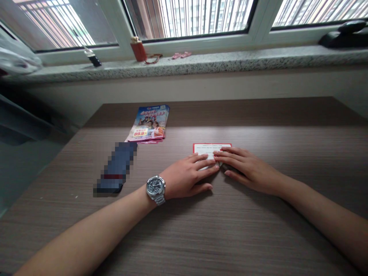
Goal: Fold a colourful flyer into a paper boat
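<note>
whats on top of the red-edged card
The left hand and right hand lie partly over the card. Its top edge and some small print show; whatever the fingers cover can't be seen.

Head-worn camera, facing forward and obliquely down across a desk (184, 237). The viewpoint lies above the near side, close enough that the left forearm (89, 234) and right forearm (324, 214) enter at the lower corners (both appear large). A windowsill (230, 61) crosses the upper frame; windows (201, 19) fill the top.
</note>
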`<state>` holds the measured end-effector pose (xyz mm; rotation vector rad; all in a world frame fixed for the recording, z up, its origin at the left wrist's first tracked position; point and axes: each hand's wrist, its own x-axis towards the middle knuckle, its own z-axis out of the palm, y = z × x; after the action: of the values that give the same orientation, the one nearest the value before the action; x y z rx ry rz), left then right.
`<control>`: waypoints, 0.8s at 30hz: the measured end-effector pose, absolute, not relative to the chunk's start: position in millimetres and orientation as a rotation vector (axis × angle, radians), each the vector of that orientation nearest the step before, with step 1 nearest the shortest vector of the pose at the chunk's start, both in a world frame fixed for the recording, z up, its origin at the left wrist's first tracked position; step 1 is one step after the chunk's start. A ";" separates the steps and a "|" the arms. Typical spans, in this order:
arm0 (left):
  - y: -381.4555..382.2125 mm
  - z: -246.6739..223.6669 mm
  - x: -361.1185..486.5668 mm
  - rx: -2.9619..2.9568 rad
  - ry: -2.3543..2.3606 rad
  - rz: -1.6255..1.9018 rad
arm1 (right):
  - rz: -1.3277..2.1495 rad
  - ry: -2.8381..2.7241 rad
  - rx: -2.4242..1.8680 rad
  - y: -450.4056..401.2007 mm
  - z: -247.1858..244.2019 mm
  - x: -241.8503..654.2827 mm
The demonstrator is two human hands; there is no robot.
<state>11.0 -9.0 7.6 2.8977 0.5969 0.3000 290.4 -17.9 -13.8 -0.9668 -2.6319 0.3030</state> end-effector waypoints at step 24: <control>-8.5 12.8 12.1 2.894 0.629 0.285 | 0.349 -2.620 -0.933 -16.7 -14.4 291.8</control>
<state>12.1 -8.5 12.8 2.8940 0.6286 0.2853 291.8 -16.7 -14.4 -0.9331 -2.6204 0.3489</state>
